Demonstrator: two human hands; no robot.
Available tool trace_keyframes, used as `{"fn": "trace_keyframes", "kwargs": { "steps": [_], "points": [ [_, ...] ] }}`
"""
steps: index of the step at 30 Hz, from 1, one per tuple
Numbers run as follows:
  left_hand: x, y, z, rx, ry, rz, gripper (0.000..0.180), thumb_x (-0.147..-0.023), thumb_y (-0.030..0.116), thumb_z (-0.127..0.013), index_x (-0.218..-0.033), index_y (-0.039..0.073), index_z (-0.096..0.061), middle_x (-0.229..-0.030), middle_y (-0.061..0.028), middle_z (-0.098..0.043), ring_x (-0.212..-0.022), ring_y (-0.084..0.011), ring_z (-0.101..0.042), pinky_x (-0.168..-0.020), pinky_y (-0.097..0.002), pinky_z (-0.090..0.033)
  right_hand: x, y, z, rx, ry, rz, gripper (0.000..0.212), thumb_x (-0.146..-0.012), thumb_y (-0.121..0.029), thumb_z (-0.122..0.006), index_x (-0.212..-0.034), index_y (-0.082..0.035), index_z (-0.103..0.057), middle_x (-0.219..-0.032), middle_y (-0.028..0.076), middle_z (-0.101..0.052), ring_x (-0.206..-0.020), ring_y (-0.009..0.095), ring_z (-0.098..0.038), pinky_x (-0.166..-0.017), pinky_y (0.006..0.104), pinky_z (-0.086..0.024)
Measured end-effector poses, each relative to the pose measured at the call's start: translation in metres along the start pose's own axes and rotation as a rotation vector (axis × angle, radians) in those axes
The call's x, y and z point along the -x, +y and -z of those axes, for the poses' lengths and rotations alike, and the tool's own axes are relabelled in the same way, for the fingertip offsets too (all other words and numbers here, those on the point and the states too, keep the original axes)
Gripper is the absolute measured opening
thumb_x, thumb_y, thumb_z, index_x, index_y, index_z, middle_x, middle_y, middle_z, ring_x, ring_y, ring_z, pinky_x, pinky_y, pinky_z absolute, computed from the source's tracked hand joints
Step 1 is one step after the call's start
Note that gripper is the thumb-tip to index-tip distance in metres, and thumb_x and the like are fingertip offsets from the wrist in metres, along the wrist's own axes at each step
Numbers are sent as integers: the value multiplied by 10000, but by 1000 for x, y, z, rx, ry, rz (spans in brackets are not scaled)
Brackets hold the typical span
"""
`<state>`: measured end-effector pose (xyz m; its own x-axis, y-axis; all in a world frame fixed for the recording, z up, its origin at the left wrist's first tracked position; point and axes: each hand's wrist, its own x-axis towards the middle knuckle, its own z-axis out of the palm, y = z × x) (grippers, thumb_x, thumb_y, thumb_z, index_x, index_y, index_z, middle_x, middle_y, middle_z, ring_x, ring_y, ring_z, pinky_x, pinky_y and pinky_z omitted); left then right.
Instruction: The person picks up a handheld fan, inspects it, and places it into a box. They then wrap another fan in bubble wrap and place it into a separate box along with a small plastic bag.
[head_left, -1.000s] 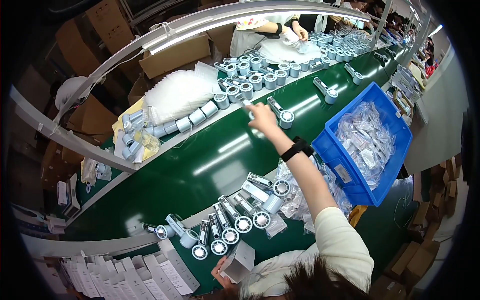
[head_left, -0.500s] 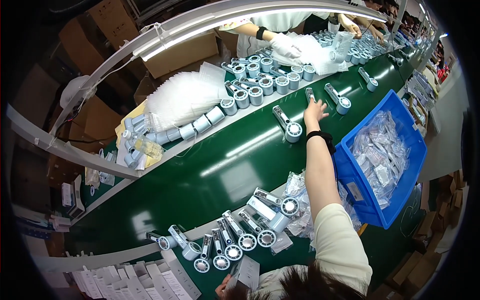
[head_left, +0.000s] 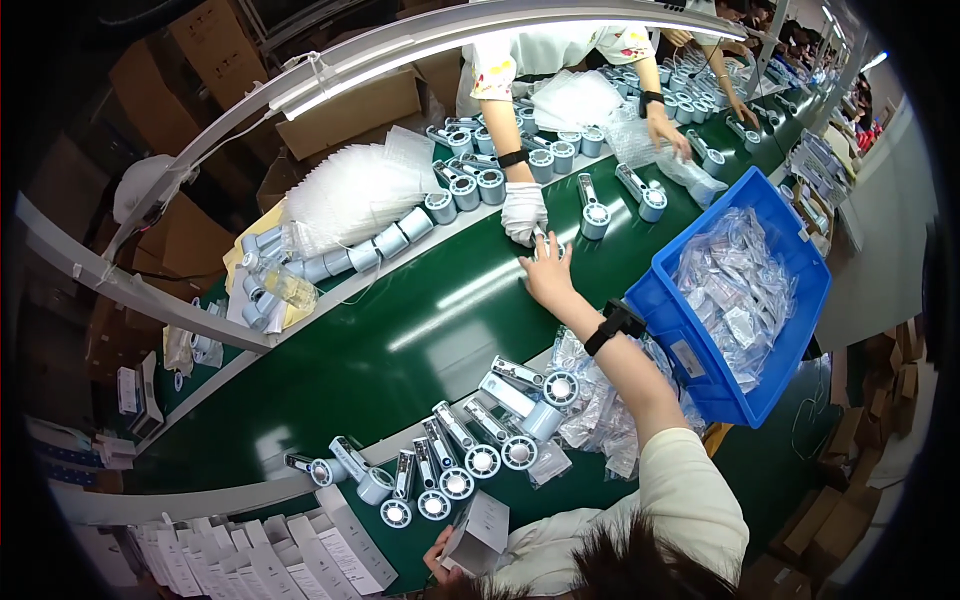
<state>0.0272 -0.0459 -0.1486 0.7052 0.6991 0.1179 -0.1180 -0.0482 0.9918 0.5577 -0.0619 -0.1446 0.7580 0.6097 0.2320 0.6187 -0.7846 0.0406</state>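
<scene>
My right hand (head_left: 549, 277) reaches out over the green belt, fingers spread, at a handheld fan mostly hidden beneath my fingers and a co-worker's white-gloved hand (head_left: 524, 214). I cannot tell whether my fingers touch the fan. Close to my body, my left hand (head_left: 438, 560) is closed on the edge of a small white box (head_left: 480, 535). Two light-blue handheld fans, a nearer fan (head_left: 594, 215) and a farther fan (head_left: 644, 194), lie on the belt beyond my right hand. Several more fans (head_left: 483, 461) lie in a row before me.
At right stands a blue bin (head_left: 690, 358) full of clear plastic packets. More packets (head_left: 590, 410) lie beside my forearm. White boxes (head_left: 270, 555) stand lower left. Across the belt are stacked bubble bags (head_left: 365, 195), rows of fans and a lamp bar (head_left: 480, 40).
My right hand has moved left and nearer along the belt. The co-worker's gloved hand has come forward to the fan beside it. The box in my left hand shows more of its side.
</scene>
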Motion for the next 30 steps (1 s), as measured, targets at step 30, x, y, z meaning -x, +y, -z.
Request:
{"fn": "trace_keyframes", "kwargs": {
  "steps": [30],
  "points": [
    [-38,23,-47,-447,-153,-294,847,-593,199,-809,-1236,52,-278,-1304,-179,-316,-1183,-298,-368,-967,-398,-322,281,-110,113,-1516,-478,446,1100,-564,-387,-778,-1354,-16,-109,-1369,194,-227,-1259,327,-269,-1012,362,-261]
  ]
}}
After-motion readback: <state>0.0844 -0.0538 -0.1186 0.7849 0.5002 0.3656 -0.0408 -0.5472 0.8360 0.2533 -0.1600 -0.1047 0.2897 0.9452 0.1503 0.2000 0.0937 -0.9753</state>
